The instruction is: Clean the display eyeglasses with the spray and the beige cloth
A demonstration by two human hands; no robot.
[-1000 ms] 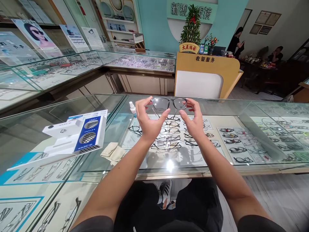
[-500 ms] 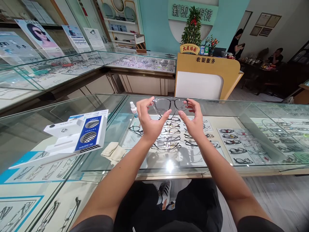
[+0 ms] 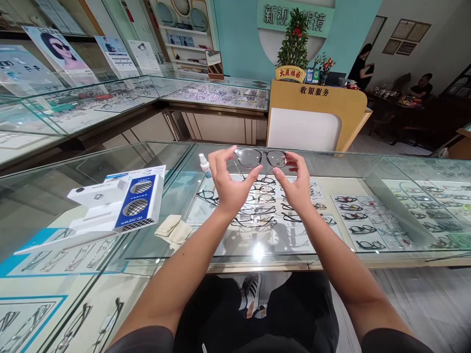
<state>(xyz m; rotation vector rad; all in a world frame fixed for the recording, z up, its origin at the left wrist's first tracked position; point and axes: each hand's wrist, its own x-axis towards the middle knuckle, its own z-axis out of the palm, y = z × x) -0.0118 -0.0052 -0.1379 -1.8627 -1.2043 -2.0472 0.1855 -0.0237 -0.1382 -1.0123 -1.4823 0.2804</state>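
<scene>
A pair of dark-framed eyeglasses (image 3: 263, 154) is held up above the glass display counter (image 3: 172, 157), its lenses facing me. My left hand (image 3: 231, 179) grips the frame's left side between fingers and thumb. On the other side, my right hand (image 3: 293, 179) pinches the right edge, with its thumb below the lens. Both hands are closed on the glasses. Below them, rows of eyeglasses (image 3: 253, 223) lie inside the counter. To the left of my left hand stands a white spray bottle (image 3: 204, 165), and a folded beige cloth (image 3: 172, 230) lies on the glass.
A white and blue cardboard display box (image 3: 138, 201) stands on the counter at left. Behind is a yellow cashier desk (image 3: 356, 105) with a potted plant (image 3: 293, 44). At far right are two people, one standing (image 3: 360, 68), one seated (image 3: 421, 87). More glass showcases run along the left.
The glasses have tilted slightly in my hands, and their lenses show a brighter reflection. Both hands stay in nearly the same place.
</scene>
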